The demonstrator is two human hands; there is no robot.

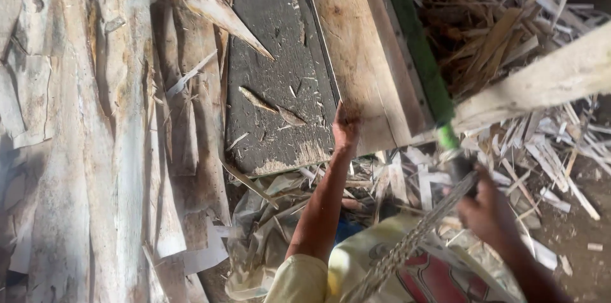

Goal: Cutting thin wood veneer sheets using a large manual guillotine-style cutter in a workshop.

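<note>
My left hand point(347, 130) lies flat against the near end of a pale wooden board point(356, 55), fingers on its edge. My right hand point(489, 211) is closed around the dark handle point(459, 164) at the end of a long green bar point(417, 48) that runs along the board's right side. A blurred metal chain point(407, 242) hangs from near that handle down towards my body. A thick pale wooden beam point(547, 80) crosses above the right hand.
A dark, scratched panel point(273, 86) lies left of the board, littered with chips. Long sheets of thin wood veneer point(121, 150) are piled on the left. Splinters and scrap strips point(496, 16) are heaped on the right and across the dirt floor point(573, 226). A crumpled sack point(261, 239) lies below.
</note>
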